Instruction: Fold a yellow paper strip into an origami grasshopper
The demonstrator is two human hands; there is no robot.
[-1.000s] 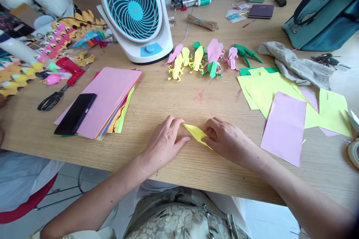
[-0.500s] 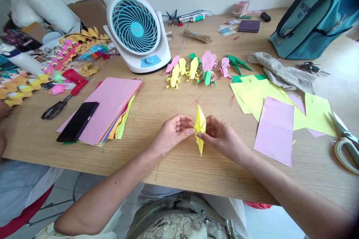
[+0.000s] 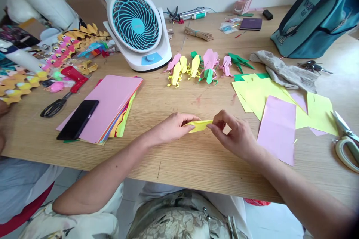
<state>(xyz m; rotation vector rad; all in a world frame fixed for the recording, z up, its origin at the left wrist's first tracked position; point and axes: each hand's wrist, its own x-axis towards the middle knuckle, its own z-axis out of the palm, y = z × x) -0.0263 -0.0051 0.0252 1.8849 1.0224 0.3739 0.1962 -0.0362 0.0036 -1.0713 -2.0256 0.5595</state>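
A: Arm pose?
B: L forearm in fr 8 o'clock, R forearm fr 4, nearly meeting over the surface.
A: Grip?
B: Yellow paper pinched betw the two. L hand at its 9 o'clock end, fingers reaching along the top; R hand at 3, thumb + curled fingers, gap behind.
A: Touching the surface?
B: Can't tell. Paper figs at 12.

The surface is smooth, grained wood with a faint sheen. Near its front edge, the yellow fold is matt paper; so is the stack. The phone is smooth and glossy. Toward the far edge, the fan looks like smooth plastic, the bag like cloth. The rag is rough cloth; toward the right edge, the scissors have shiny metal blades.
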